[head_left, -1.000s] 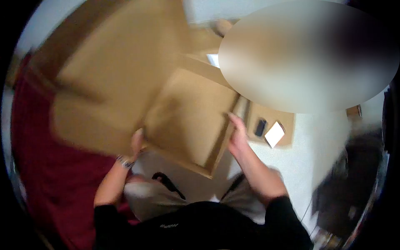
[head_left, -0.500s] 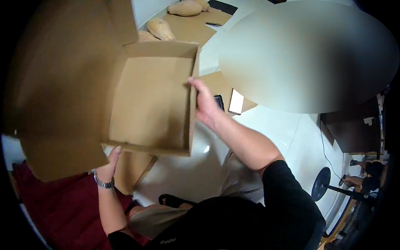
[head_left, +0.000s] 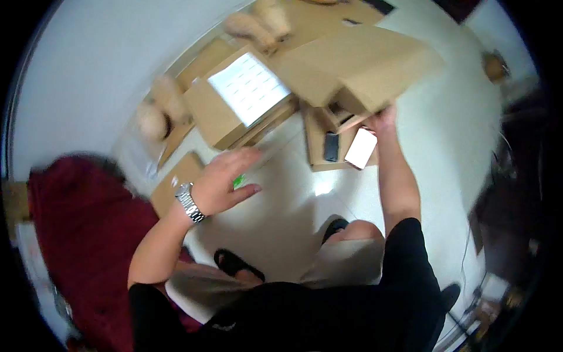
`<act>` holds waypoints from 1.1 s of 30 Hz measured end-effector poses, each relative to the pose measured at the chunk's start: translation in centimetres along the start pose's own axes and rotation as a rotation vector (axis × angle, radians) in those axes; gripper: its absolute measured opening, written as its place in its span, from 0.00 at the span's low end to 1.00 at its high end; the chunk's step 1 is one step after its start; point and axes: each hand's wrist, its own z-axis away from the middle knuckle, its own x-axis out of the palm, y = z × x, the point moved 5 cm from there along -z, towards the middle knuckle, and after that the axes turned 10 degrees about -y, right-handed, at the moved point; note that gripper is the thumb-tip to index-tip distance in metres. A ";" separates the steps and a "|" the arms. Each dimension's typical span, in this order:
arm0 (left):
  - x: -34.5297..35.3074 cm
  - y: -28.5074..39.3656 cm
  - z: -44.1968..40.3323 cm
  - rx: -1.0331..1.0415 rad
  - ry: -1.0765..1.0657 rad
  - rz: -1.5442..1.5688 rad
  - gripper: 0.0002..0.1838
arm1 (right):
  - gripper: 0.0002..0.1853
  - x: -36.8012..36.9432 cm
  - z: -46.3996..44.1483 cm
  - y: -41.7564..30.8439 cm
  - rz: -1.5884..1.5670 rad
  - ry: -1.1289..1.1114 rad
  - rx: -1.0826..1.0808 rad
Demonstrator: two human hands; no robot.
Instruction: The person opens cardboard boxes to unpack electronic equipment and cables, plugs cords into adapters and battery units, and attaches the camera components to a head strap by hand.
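Observation:
The open cardboard box (head_left: 375,64), blurred by motion and tilted, is at the upper right with its flap spread out. My right hand (head_left: 385,119) grips its lower edge; the box hides part of the fingers. My left hand (head_left: 226,180), a metal watch on its wrist, is away from the box with fingers stretched and thumb apart. A small bright green thing (head_left: 238,180) shows between thumb and fingers; I cannot tell whether it touches the hand. Beyond that hand lies a closed cardboard box (head_left: 218,120) with a printed white sheet (head_left: 249,88) on top.
Below the raised box, a white-screened phone (head_left: 361,148) and a black object (head_left: 331,146) lie on a cardboard piece (head_left: 319,166). Several tan gourd-like things (head_left: 169,98) sit along the wall. Dark red cloth (head_left: 88,234) covers the left side.
The open box has swung from the left to the upper right in my right hand. My left hand has let go of it. The closed box with the white sheet has come into view.

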 end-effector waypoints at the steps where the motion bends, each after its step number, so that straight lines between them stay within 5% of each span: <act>1: 1.3 -0.3 1.3 -0.094 -0.108 -0.006 0.35 | 0.28 4.0 2.8 -0.3 0.154 0.107 -0.013; 3: 4.7 -4.7 7.3 -0.219 -0.101 0.025 0.33 | 0.27 0.4 -1.7 0.3 0.160 0.078 0.010; 5: 8.2 -10.1 14.9 -0.518 -0.413 0.061 0.32 | 0.27 -2.9 -5.6 0.0 0.186 0.058 -0.033; 7: 7.5 -11.3 20.7 -0.872 -0.459 0.097 0.30 | 0.27 -5.6 -9.5 -1.2 0.215 0.058 -0.063; 12: 10.6 -14.2 36.3 -1.379 0.081 0.373 0.35 | 0.25 -9.2 -17.3 -2.6 0.298 0.040 -0.130; 17: 13.5 -11.7 37.8 -1.443 -0.213 0.488 0.34 | 0.23 -12.0 -21.7 -2.5 0.260 0.011 -0.038; 19: 14.5 -12.1 37.8 -1.422 -0.320 0.510 0.34 | 0.20 -12.4 -20.4 -2.4 0.240 0.207 0.012; 21: 16.0 -14.3 38.2 -1.375 -0.114 0.561 0.33 | 0.17 -11.2 -18.2 -2.5 0.309 0.306 -0.136; 26: 20.5 -21.4 38.6 -1.259 0.120 0.855 0.32 | 0.11 -11.2 -13.9 -5.6 0.568 0.341 -0.102; 33: 26.8 -29.5 37.5 -1.298 0.377 1.258 0.43 | 0.10 -2.2 -4.7 -0.3 0.984 0.087 0.059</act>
